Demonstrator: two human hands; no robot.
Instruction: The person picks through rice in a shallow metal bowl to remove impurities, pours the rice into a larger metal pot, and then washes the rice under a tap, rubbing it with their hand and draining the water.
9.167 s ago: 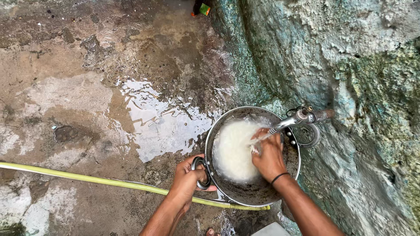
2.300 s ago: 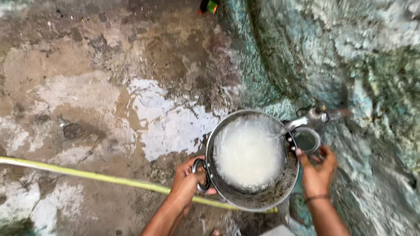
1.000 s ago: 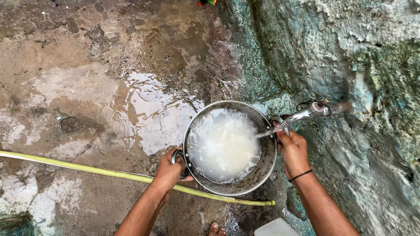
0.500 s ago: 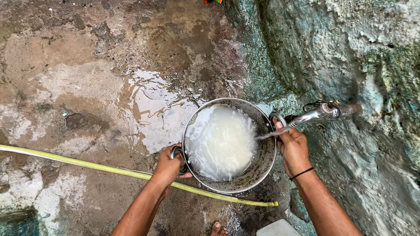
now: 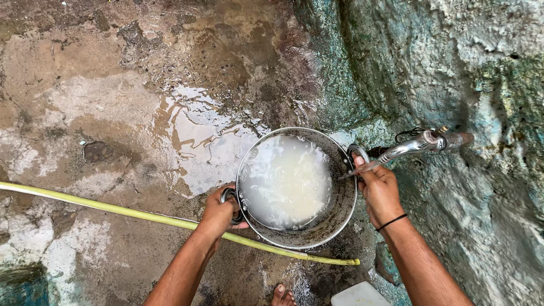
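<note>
Now both hands gripped pan (image 5: 340, 215) handles: left hand (image 5: 220, 212) closed on near one, right hand (image 5: 378, 191) on tap-side one, no longer in milky water (image 5: 286, 181); rinsing seemingly paused.

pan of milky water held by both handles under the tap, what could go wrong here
The pan is well filled with cloudy water and white grains, carried only by the left hand and right hand on its side handles; a tilt could likely spill grains onto the ground. The wet floor beside the bare toes may be slippery. The green hose running under the pan could trip a step.
</note>
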